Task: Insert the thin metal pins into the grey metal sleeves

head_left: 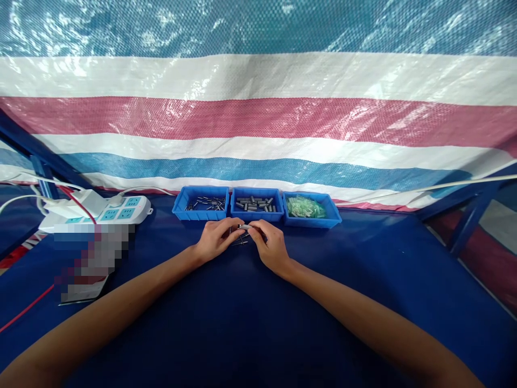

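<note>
Both hands meet just in front of the row of bins, their fingertips closed on a small grey cylinder (pixel 244 227) that lies about level between them. The left hand (pixel 218 240) pinches its left end between thumb and fingers, and the right hand (pixel 270 245) grips the right end in the same way; the fingers hide much of the cylinder, so whether a pin sits inside it cannot be told. Just below the fingertips a few thin pins (pixel 242 242) lie loose on the blue table (pixel 250 323), partly covered by the hands. The forearms reach in from the two lower corners. Beyond the hands, three blue bins stand side by side: the left bin (pixel 201 214) holds more thin dark pins (pixel 214 203), scattered at various angles; the middle bin (pixel 258 216) holds short grey cylinders (pixel 254 204) in a loose heap; the right bin (pixel 313 222), turned slightly, holds a greenish clear bag (pixel 302 207) whose contents are too small to make out. Well to the left, a white power strip (pixel 131 209) lies on the table with plugs and white cables attached. A flat object (pixel 91 272), mostly masked by pixelation, lies nearer the person, and a red cord (pixel 28 307) runs past it. Behind the bins hangs a sheet (pixel 258 121) striped in blue, white and red, with blue frame bars (pixel 472 226) at either side.
</note>
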Available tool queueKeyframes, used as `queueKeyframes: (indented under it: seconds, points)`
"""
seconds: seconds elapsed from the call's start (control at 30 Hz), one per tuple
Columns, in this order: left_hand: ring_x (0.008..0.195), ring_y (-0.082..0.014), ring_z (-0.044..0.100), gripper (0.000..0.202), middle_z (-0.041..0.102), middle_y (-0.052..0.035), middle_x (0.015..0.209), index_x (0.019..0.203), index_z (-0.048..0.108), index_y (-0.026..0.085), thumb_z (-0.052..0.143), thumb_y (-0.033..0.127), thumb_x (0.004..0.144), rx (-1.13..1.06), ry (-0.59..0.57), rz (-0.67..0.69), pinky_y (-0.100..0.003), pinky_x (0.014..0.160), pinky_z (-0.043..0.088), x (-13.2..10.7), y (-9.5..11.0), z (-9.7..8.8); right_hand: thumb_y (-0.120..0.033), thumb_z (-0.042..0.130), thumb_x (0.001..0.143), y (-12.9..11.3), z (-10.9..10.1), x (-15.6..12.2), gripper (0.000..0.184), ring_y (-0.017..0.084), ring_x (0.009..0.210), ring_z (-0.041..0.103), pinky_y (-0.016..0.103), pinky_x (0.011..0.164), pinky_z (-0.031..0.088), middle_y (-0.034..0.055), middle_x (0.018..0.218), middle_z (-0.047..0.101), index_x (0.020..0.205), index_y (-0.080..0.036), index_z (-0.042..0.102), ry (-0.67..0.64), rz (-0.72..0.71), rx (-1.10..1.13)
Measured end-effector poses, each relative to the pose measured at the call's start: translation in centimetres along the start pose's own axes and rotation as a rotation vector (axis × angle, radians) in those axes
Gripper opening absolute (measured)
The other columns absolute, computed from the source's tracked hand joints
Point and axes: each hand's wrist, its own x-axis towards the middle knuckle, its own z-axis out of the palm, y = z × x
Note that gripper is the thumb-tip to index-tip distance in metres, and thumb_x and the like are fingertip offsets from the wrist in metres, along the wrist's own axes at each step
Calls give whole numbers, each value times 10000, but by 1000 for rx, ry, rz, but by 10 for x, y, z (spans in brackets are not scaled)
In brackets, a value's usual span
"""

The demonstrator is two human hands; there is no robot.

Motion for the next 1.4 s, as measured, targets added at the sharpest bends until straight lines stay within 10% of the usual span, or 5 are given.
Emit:
queueKeyframes:
  seconds: [0.33,0.7,0.9,1.4]
  points:
    - [774,-128,640,194,675,-76,907,1006,620,153,575,280,867,8,12,85,-202,637,510,3,0,-2,-294,413,945,3,1,0,241,156,719,579,263,673,429,44,790,630,868,-176,608,-8,-13,-4]
    - [551,-61,580,178,686,-64,969,1017,603,163,571,189,844,-52,83,1,-179,583,493,-2,4,-4,-267,396,952,0,-1,1,296,130,635,536,249,621,393,13,685,565,745,-176,588,-34,-4,3]
    - [870,-148,631,263,663,-80,950,1132,586,165,451,171,907,-1,29,22,-221,706,499,0,5,-8,-279,393,951,0,-1,1,310,135,661,552,246,652,403,17,691,576,750,-173,603,-31,-8,-5]
    - [496,-72,578,228,629,15,636,1016,550,157,384,302,958,-15,54,60,-160,498,430,-6,-8,2,-275,468,909,1,1,-3,182,112,583,499,229,559,403,4,717,543,1013,-177,580,-73,-27,59]
